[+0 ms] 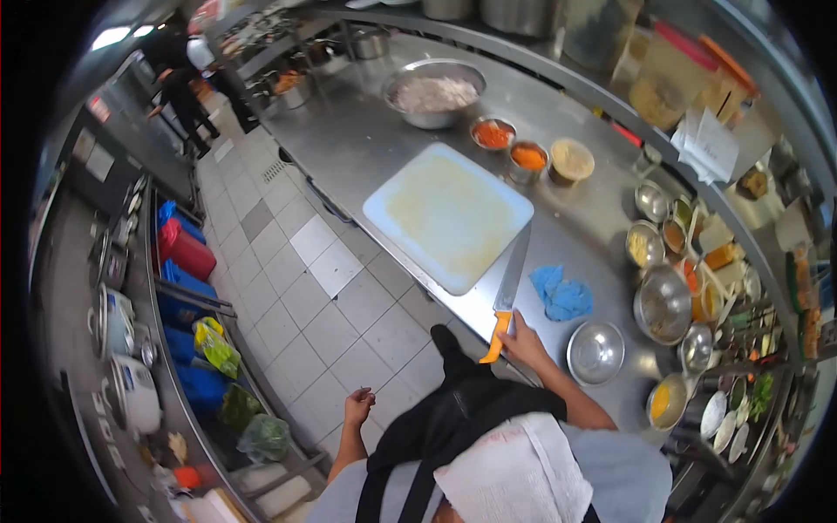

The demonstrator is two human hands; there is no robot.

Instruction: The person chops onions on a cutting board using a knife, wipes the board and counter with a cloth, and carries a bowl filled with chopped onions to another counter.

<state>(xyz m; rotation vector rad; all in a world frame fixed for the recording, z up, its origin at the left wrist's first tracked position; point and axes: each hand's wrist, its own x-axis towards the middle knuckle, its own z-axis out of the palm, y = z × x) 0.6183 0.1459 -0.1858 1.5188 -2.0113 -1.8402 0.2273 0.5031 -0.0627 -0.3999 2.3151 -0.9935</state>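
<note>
My right hand [523,341] is at the orange handle of a long kitchen knife [513,272], its fingers closed on the handle. The blade points away from me, along the right edge of a white cutting board [443,213] with yellowish stains. My left hand [359,406] hangs over the floor, away from the counter. Its fingers are curled together, and whatever they may hold is too small to name. Right of the knife lies a crumpled blue cloth or glove [561,293], with a steel bowl [595,353] just below it.
Behind the board stand a large bowl of pale food [433,94], two small bowls with orange and red food [528,162], and a tub [571,163]. Several bowls crowd the right side under a shelf [610,103]. Two people [181,100] stand far left; bins [185,253] line the aisle.
</note>
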